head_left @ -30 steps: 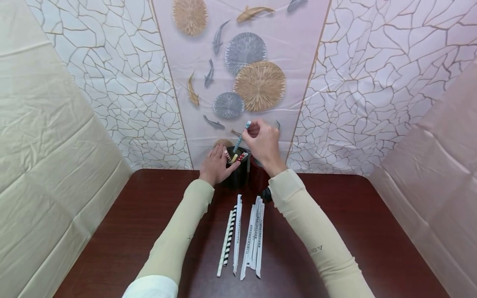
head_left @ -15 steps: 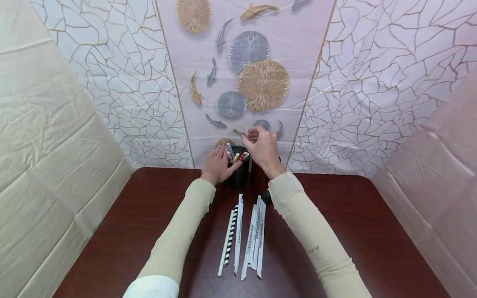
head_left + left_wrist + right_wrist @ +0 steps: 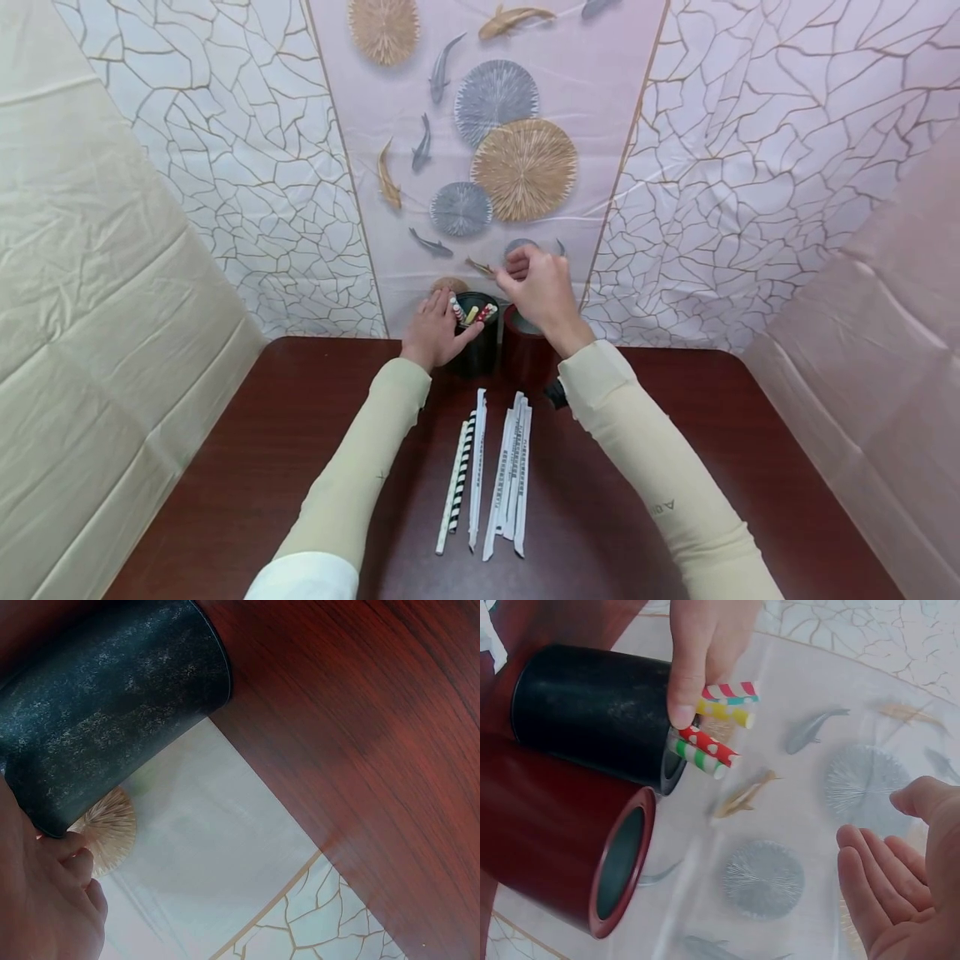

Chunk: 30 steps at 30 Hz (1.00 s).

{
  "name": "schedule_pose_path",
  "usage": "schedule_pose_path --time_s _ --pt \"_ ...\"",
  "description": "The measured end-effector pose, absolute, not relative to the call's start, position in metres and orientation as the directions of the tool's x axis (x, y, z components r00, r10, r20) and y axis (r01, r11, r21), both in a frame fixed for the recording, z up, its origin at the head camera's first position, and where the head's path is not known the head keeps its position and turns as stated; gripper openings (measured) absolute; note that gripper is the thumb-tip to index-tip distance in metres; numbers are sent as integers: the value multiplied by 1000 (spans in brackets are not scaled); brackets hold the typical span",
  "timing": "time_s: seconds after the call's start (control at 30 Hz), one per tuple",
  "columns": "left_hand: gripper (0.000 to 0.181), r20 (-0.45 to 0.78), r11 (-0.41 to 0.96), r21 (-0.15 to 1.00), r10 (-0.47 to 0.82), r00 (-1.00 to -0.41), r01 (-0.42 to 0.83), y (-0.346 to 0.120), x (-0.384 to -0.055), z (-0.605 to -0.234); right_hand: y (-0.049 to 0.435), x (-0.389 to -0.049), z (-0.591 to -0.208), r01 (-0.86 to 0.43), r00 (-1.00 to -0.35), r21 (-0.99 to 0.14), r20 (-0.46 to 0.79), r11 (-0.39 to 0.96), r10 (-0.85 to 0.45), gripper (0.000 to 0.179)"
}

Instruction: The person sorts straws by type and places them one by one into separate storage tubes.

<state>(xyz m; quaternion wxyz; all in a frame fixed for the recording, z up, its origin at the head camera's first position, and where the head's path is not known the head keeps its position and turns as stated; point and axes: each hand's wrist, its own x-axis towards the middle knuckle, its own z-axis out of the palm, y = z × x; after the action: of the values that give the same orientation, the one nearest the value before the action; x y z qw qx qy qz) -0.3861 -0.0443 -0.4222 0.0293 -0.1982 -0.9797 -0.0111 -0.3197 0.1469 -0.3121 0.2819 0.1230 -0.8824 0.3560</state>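
My left hand grips the black cup near its rim, with the thumb laid along the front. Several colourful paper straws stand in that cup. In the right wrist view a yellow straw, a red one with white hearts and a green-striped straw stick out beside the left thumb. Partly behind these, a pink-striped straw overlaps a blue one. My right hand hovers above the red cup, fingers loosely bent and holding nothing.
On the dark red table lie a pale green straw, a black-and-white striped straw, and several paper-wrapped straws. A small black object sits beside the right sleeve. A patterned cloth backdrop rises behind the cups.
The blue straw, pinched in my right hand above the black cup a second ago, now stands in that cup. My right hand has let go and moved to the right; the left stays put.
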Motion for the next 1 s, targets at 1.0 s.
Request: schedule_pose_path --time_s 1.0 --pt "98 60 919 26 392 -918 394 -45 -384 -421 138 -278 -313 -274 -950 -479 270 834 -157 22"
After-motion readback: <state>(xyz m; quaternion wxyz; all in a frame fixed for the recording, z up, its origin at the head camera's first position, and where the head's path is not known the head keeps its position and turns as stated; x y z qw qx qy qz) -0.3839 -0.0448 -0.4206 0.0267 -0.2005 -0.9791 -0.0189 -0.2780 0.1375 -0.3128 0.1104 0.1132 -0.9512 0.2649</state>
